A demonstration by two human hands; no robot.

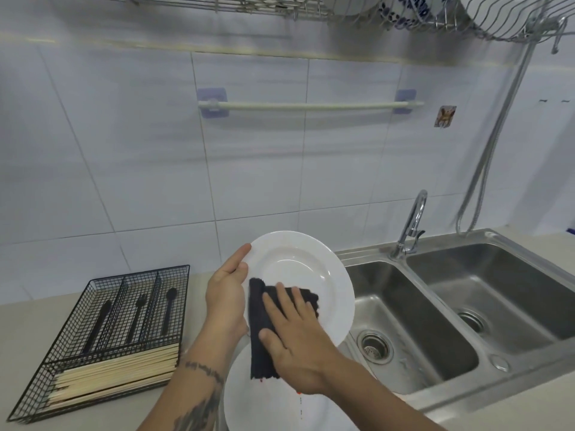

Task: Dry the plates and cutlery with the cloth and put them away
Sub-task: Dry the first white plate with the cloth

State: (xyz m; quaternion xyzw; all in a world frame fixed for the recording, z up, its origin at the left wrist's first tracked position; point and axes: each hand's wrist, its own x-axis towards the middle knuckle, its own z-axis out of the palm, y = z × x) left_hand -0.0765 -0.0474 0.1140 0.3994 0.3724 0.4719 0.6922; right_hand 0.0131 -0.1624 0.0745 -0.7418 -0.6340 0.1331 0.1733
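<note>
I recorded the white plate (298, 275) held tilted above the counter (28, 325), just left of the sink (413, 321), its face turned toward the camera. My left hand (225, 293) gripped its left rim, thumb on the front edge and fingers behind. My right hand (292, 334) lay flat, fingers straight and spread, pressing the dark cloth (259, 325) onto the lower face of the plate. The unwiped face lay up and to the right of that hand, so I judged the next stroke would run that way. A second plate (249, 396) sat below, partly cut off by the frame edge. The cutlery tray (102, 334) stood well left of the sink. The overhead rack (466, 14) was cropped and blurred.
</note>
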